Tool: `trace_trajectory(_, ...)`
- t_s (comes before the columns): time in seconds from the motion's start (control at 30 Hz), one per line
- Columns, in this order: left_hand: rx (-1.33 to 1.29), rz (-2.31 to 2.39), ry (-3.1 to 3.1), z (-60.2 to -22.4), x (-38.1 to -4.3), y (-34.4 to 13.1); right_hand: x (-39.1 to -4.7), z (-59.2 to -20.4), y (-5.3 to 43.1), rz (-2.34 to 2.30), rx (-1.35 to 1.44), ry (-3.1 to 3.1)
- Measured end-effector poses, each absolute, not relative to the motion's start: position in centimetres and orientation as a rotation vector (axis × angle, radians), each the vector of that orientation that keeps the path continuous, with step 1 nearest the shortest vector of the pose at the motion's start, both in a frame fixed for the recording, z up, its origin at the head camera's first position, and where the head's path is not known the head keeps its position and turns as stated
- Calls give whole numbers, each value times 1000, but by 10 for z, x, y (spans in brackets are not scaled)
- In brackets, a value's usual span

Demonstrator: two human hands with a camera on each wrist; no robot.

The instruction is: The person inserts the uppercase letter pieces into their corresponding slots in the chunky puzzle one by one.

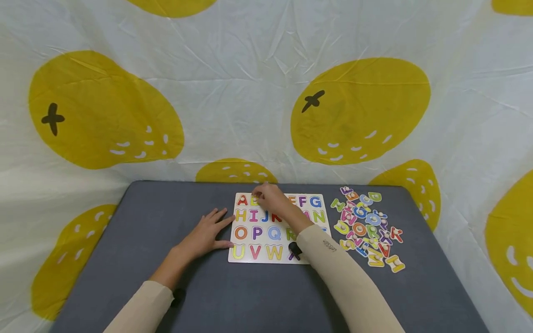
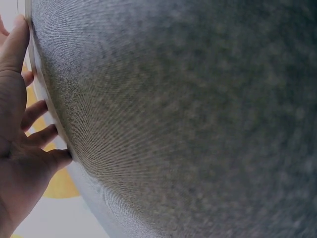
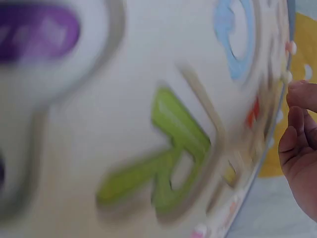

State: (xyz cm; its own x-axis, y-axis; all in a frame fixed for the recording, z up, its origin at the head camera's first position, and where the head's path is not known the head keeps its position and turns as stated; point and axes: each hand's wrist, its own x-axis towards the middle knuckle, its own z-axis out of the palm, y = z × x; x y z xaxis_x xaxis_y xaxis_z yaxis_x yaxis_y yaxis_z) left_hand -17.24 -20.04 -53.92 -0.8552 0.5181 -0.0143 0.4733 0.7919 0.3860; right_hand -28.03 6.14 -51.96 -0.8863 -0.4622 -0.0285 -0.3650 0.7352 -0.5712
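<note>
A white alphabet puzzle board (image 1: 250,240) with coloured letter spaces in rows lies on the dark table. In the head view my right hand (image 1: 270,200) reaches over its top row and pinches the knob of a yellow letter B puzzle piece (image 1: 254,201), beside the red A (image 1: 242,200). The fingers partly cover that piece; its pale knob (image 3: 287,77) shows at the fingertips in the right wrist view. My left hand (image 1: 205,232) lies at the board's left side with spread fingers, its thumb and a fingertip touching the edge.
A loose heap of coloured letter pieces (image 1: 359,229) with knobs lies right of the board. Behind the grey table (image 1: 166,208) hangs a white cloth (image 1: 233,92) printed with yellow fruit. My right forearm crosses the board's lower right part.
</note>
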Motion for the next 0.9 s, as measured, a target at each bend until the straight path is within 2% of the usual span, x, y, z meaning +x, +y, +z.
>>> trace_trajectory(0.57,796,578,2854,-539,-173,-200,-269,-495,135,-1021,-607,2801)
trace_trajectory(0.9,771,581,2835,-536,-172,-199,-259,-505,211,-1032,-478,2914)
